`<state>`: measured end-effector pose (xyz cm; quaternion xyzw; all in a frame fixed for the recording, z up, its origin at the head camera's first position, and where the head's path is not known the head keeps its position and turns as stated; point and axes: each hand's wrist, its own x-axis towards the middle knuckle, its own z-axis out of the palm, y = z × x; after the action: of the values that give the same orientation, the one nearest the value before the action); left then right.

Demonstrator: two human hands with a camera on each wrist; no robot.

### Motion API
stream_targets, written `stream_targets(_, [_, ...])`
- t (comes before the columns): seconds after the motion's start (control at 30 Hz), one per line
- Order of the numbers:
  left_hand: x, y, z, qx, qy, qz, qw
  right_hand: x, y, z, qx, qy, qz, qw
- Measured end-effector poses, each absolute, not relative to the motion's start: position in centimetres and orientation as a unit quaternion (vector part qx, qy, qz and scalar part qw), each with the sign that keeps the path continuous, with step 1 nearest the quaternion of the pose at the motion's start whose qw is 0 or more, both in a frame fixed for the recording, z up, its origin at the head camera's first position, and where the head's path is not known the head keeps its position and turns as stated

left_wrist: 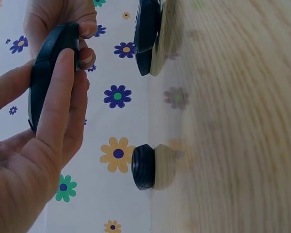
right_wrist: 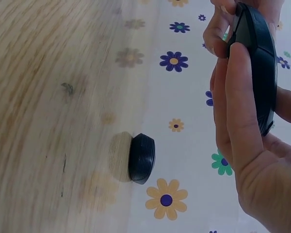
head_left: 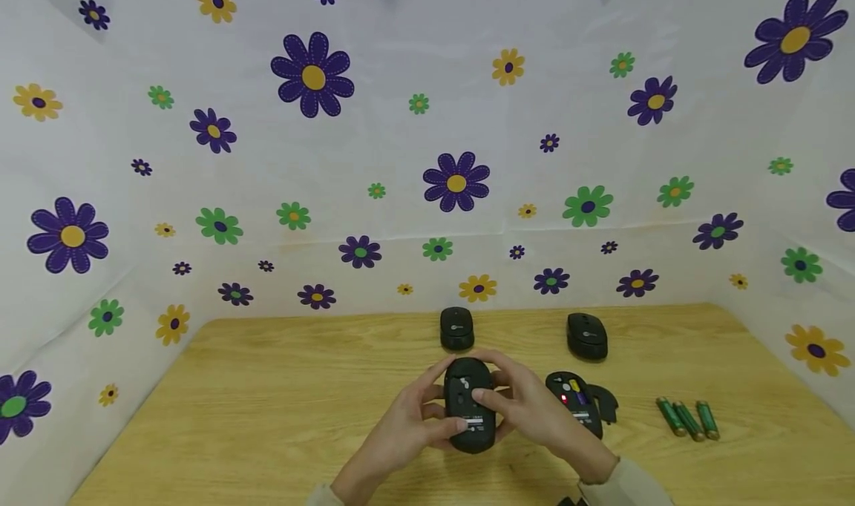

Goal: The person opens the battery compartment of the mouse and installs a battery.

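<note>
Both hands hold a black computer mouse point(head_left: 470, 409) above the table, its underside with white labels facing up in the head view. The left hand point(head_left: 409, 424) grips its left side, thumb pressed near the label. On the opposite side the right hand point(head_left: 528, 402) has its thumb on the mouse's underside and its fingers round the edge. From the left wrist view the mouse point(left_wrist: 51, 68) shows edge-on between the fingers. Just right of the hands lies another upturned mouse point(head_left: 576, 402), its battery bay uncovered, a red light showing and a black cover point(head_left: 606, 404) beside it.
Two black mice stand upright at the back, one mouse point(head_left: 457, 328) near the middle and another mouse point(head_left: 588, 336) to the right. Three green batteries point(head_left: 688, 419) lie on the right of the wooden table point(head_left: 267, 402). A flowered cloth point(head_left: 387, 142) hangs behind.
</note>
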<state>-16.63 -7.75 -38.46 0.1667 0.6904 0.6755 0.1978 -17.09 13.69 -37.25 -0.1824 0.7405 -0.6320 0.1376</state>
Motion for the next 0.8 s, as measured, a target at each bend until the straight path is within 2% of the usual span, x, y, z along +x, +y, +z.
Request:
stream_targets(0.37, [-16.7, -7.5, -38.3, 0.173, 0.681, 0.683, 0.199, -17.3, 14.4, -36.8, -0.193, 0.743, -0.625, 0.14])
stream_targets(0.8, [-16.7, -7.4, -38.1, 0.175, 0.675, 0.688, 0.202, -17.8, 14.5, -35.9, -0.175, 0.79, -0.586, 0.044])
